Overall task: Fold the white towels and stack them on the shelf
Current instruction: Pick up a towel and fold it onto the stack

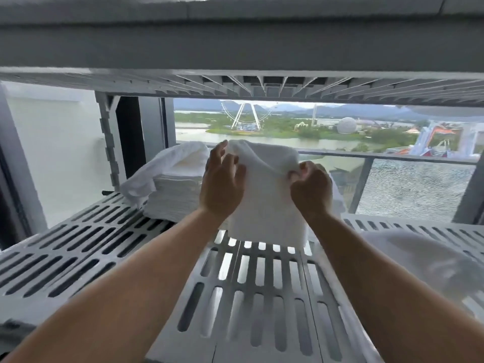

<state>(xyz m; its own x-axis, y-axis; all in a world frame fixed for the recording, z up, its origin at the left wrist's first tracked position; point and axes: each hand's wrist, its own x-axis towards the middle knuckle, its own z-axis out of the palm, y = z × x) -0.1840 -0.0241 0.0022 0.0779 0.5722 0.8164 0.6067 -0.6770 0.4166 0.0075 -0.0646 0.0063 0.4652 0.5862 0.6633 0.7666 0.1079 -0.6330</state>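
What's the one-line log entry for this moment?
stage: folding | left hand holds towel top-left | right hand pinches top-right | towel hanging over shelf | folded stack behind-left

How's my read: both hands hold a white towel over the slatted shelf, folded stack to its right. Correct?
One slip: the head view shows the folded stack to the left of the white towel, not right. The left hand and right hand do hold it over the slatted shelf.

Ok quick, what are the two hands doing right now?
Left hand: holds the white towel by its upper left corner.
Right hand: pinches the towel's upper right edge.
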